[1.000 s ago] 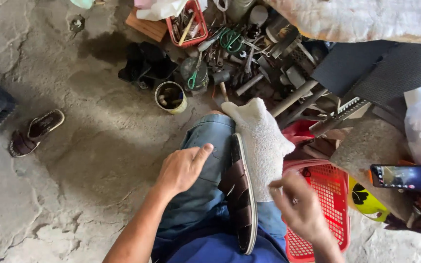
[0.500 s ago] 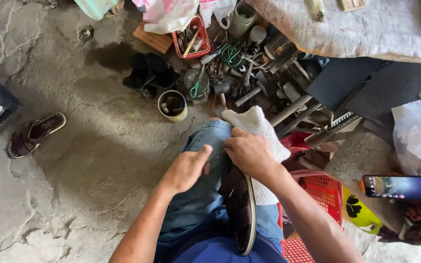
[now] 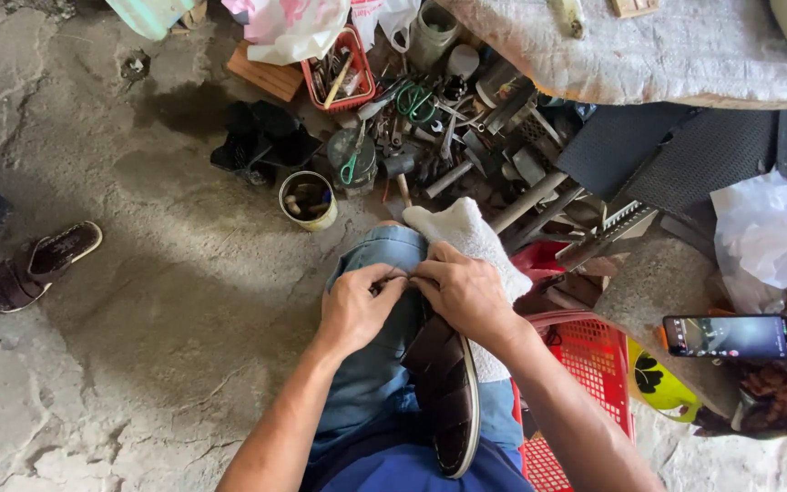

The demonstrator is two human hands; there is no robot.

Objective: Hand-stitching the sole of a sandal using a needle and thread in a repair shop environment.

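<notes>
Both hands have closed in together since a moment ago: the left hand point(image 3: 357, 305) and right hand point(image 3: 466, 292) now pinch the top of the brown sandal point(image 3: 448, 392), fingertips meeting. It lies along the person's lap, on the white cloth point(image 3: 471, 232) over the knee.

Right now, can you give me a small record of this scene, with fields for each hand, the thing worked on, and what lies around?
left hand: left hand pinches at the front end of the sandal, on the knee
right hand: right hand grips the same end, fingertips meeting the left
thing worked on: brown sandal, lying along the lap on its edge
under it: white cloth over the knee
nearby: tin can; red basket; phone; second sandal on the concrete floor
</notes>
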